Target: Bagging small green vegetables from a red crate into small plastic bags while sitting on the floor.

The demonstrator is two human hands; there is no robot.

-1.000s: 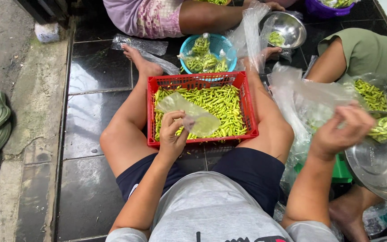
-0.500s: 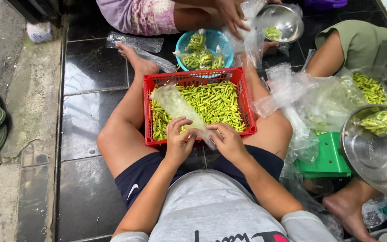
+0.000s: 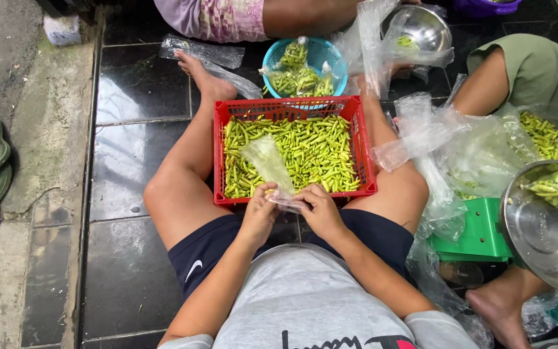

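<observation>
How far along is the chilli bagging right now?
Done: a blue basket beyond the crate already holds filled bags. In hand: left hand and right hand pinch an empty clear bag at its near end. Left: the red crate is full of loose green chillies.

Person seated, seen from above, both forearms angled fwd & inward, elbows out, meeting at centre between the knees. Left hand (image 3: 259, 210) sits knuckles-up, fingers curled, thumb & fingertips pinched shut. Right hand (image 3: 318, 208) mirrors it just beside, nearly touching, back of hand up, fingers bent in a matching pinch. Wrists roughly level, slightly flexed down. Bare forearms, grey short sleeves at upper arms. Legs bare, spread wide w/ knees bent outward; left leg stretches fwd, foot at far end, sole partly turned; right leg's foot mostly hidden. Dark shorts cover thighs.
</observation>
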